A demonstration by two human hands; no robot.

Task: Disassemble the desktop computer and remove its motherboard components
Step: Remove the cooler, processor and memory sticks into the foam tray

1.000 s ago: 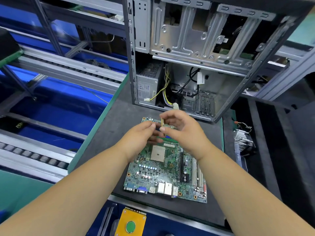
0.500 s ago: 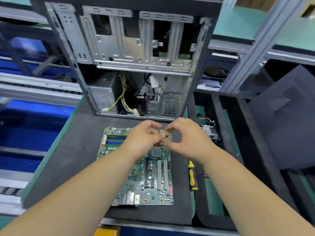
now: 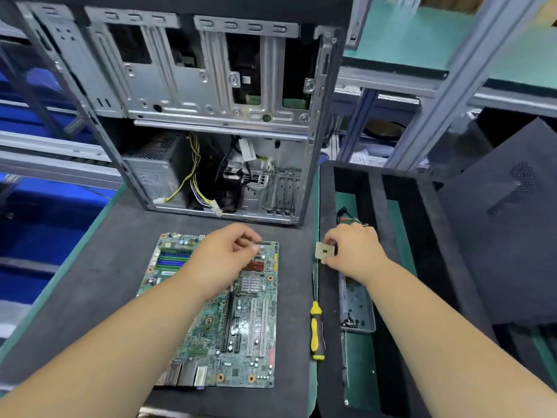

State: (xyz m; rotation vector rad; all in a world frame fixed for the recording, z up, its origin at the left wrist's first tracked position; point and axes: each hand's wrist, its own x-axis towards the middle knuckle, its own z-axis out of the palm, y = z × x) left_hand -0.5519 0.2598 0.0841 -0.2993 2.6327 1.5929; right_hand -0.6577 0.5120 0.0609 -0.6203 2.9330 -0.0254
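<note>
The green motherboard (image 3: 253, 327) lies flat on the dark foam mat (image 3: 99, 285) in front of the opened computer case (image 3: 211, 122). My right hand (image 3: 354, 251) pinches a small square processor chip (image 3: 324, 250), pin side toward me, just right of the board and over the left edge of the black foam tray (image 3: 327, 188). My left hand (image 3: 223, 257) hovers over the board's upper middle with its fingers curled; nothing is visible in it. It hides the socket area.
A yellow-handled screwdriver (image 3: 317, 330) lies between board and tray. A small clear box (image 3: 357, 309) with screws sits in the tray's slot. Loose yellow cables (image 3: 193, 176) hang inside the case. A dark side panel (image 3: 494, 236) leans at the right.
Both hands held the chip together over the board before. Now my right hand has carried it rightward to the tray's edge, and my left hand has let go and stays over the board.
</note>
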